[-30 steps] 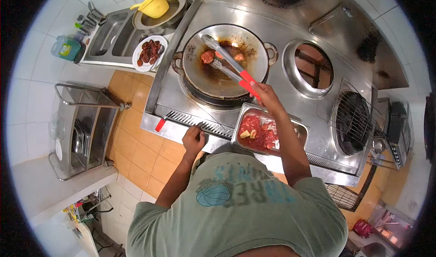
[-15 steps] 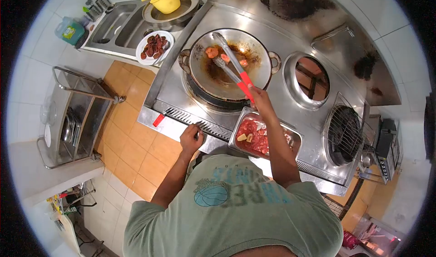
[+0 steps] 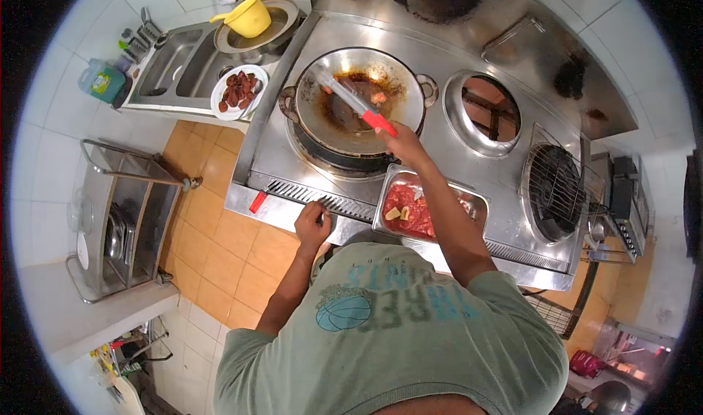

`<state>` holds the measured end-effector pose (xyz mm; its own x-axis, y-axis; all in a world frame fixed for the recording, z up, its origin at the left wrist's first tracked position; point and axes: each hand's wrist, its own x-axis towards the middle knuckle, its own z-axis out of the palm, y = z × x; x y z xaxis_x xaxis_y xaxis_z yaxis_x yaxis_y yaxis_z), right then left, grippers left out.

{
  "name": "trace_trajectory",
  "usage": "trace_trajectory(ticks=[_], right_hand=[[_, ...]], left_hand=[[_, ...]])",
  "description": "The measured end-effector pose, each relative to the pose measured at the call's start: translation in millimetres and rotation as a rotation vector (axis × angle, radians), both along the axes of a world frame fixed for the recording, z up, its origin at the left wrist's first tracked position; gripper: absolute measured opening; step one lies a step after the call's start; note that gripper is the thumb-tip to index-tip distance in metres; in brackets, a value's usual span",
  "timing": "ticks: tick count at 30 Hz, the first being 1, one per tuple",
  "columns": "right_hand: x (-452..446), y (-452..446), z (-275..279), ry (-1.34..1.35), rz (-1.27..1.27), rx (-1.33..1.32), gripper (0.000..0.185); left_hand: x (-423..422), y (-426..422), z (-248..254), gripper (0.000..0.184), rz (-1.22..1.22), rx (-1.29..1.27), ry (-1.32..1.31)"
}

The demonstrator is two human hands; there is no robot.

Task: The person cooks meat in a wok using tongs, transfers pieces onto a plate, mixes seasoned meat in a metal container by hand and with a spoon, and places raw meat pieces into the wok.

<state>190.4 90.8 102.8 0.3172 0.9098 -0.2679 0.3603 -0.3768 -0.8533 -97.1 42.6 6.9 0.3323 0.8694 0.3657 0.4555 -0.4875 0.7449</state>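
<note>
My right hand [image 3: 404,145] is closed round the red handles of metal tongs [image 3: 351,98], whose arms lie nearly together. Their tips, blurred, are over the left part of a large two-handled wok [image 3: 333,135]. Reddish meat pieces [image 3: 378,98] sit in dark oil in the wok, one partly hidden by the tongs. My left hand [image 3: 313,223] rests with curled fingers at the stove's front edge, beside the slotted grate; what it holds, if anything, is hidden. Under my right forearm stands a metal tray [image 3: 480,211] of raw red meat [image 3: 414,213] with yellowish pieces.
Left of the stove, a white plate [image 3: 218,106] of browned meat stands beside the sink [image 3: 199,71]. A yellow dipper [image 3: 249,18] sits on a big pan. To the right are an open burner ring [image 3: 455,113] and a wire grill [image 3: 551,188]. A metal trolley [image 3: 139,221] stands at left.
The tongs have closed from a wide spread and swung left in the wok, with my right hand moving slightly left. My left hand stays at the stove edge. The view has shifted a little.
</note>
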Motion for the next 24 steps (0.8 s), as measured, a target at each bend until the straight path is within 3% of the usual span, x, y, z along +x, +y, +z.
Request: trace_trajectory(ticks=[1,4,7,13,16,19,24], right_hand=[[0.7,4.0,-4.6,0.042,-0.031,-0.03,0.049],[2.5,13.9,-23.6,-0.249,0.018,0.129,0.049],[-3.6,8.0,-16.6,-0.504,0.033,0.126,0.049],[-16.1,0.9,-13.2,-0.545,0.01,0.093,0.052],[-19.5,-6.7,-9.5,-0.55,0.026,0.132,0.05],[-25.6,-13.2,-10.1,-0.555,0.039,0.113,0.047],[-37.8,-32.7,-5.1,-0.507,0.056,0.132,0.043]], left_hand=[[0.6,0.4,1.0,0.004,0.001,0.0,-0.004],[1.6,0.3,1.5,0.004,-0.004,0.018,-0.022],[-0.6,0.2,-1.5,0.004,-0.004,0.026,-0.014],[-0.4,0.1,-1.5,0.004,-0.011,0.022,0.013],[2.8,2.9,-2.5,0.007,0.006,0.145,-0.04],[-0.9,-0.5,1.5,0.004,-0.01,-0.022,0.064],[0.5,1.4,-6.8,0.004,-0.023,0.046,-0.019]])
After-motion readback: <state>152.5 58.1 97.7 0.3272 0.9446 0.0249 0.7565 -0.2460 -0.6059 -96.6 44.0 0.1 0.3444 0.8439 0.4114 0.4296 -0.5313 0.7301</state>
